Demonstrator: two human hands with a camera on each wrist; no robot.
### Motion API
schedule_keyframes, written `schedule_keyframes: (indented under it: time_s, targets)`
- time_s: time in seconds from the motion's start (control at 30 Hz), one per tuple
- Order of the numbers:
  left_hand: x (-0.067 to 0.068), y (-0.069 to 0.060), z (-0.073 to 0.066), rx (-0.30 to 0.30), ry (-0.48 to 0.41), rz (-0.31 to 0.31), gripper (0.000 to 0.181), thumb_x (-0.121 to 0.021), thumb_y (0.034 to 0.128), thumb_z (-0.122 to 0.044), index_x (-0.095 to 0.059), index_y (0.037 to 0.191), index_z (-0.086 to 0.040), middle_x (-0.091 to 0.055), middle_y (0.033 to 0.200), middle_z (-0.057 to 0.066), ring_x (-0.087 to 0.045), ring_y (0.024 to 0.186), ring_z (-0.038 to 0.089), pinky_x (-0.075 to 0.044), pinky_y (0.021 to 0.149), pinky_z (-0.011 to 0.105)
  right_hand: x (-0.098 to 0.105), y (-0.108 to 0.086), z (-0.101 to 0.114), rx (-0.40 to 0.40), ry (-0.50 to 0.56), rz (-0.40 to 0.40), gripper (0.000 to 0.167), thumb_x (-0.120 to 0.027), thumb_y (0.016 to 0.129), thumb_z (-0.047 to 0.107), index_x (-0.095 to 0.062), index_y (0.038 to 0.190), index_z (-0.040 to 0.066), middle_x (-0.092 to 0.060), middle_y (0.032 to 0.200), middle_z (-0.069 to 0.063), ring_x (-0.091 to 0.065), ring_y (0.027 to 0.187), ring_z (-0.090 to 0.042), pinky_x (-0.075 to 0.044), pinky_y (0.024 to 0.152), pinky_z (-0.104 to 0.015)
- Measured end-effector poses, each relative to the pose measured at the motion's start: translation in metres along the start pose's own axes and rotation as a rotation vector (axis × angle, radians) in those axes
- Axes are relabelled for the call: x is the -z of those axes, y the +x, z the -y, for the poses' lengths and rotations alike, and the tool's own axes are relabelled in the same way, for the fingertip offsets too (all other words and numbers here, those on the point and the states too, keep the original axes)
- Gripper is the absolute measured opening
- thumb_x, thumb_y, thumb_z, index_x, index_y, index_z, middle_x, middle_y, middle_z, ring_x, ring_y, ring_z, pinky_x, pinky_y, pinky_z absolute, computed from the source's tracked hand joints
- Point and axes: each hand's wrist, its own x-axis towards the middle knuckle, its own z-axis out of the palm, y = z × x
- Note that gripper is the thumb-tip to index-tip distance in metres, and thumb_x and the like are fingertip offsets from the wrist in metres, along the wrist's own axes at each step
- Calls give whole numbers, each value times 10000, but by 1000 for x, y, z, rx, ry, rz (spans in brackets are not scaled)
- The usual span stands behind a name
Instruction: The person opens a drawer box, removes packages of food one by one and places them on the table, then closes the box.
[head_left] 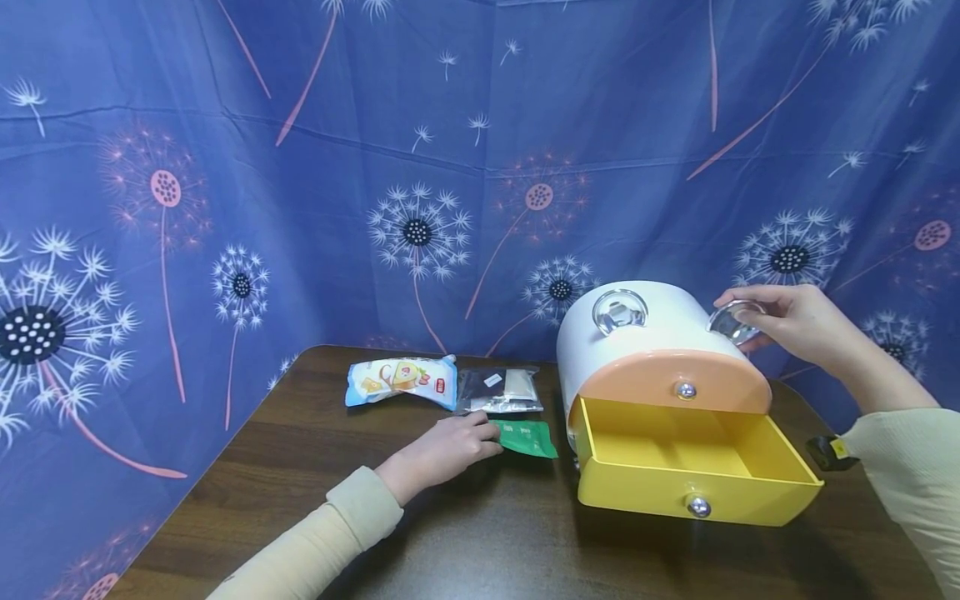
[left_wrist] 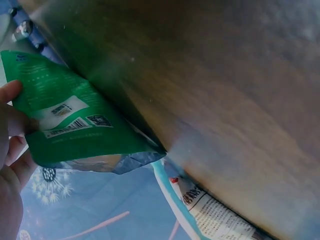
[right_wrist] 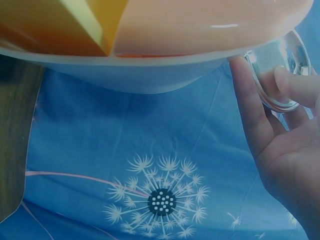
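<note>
My left hand pinches the left end of a green packet lying low over the table. In the left wrist view, the fingers hold the packet's edge, and a barcode shows on its face. With the thumb and fingers, my right hand grips a shiny silver round disc on the right of a white rounded drawer box. A matching silver disc stands on its left. The lower yellow drawer is pulled out, with nothing visible inside; the peach upper drawer is pushed in.
Behind the green packet lie a white and blue snack packet and a clear bag with dark and pale contents. The brown wooden table backs onto a blue dandelion-print cloth. The yellow drawer juts toward the front.
</note>
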Motion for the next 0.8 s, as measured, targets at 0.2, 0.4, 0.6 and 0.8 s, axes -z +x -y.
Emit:
schedule_keyframes:
  time_s: [0.2, 0.4, 0.6, 0.8]
  targets:
    - [-1, 1, -3, 5, -21, 50, 264, -652, 856, -86, -718, 1056, -245, -606, 1014, -94, -494, 879, 103, -445, 560, 197, 0, 0, 0, 0, -3, -2, 423, -510, 962, 340, -530, 1304, 91, -425, 1385, -265, -697, 719, -157, -523, 774, -488]
    - [-6, -2, -7, -52, -18, 87, 208, -620, 885, -151, -726, 1040, -239, -600, 1000, -82, -495, 884, 98, -451, 685, 183, 0, 1, 0, -3, 6, 4, 442, -516, 958, 348, -523, 1312, 83, -427, 1378, -266, -696, 722, -157, -532, 768, -464]
    - [-8, -3, -9, -78, -8, 86, 176, -619, 881, -186, -727, 1002, -254, -580, 938, -84, -488, 846, 102, -438, 663, 191, -1, 2, 0, 0, 8, 0, 410, -514, 967, 299, -523, 1311, 75, -433, 1369, -271, -693, 709, -155, -549, 726, -414]
    - [-8, -3, -9, -108, 12, 131, 180, -628, 871, -193, -720, 1004, -271, -584, 928, -85, -504, 843, 99, -439, 673, 190, -1, 1, 0, 1, -3, 2, 417, -507, 965, 334, -529, 1306, 95, -441, 1370, -258, -694, 714, -160, -515, 786, -508]
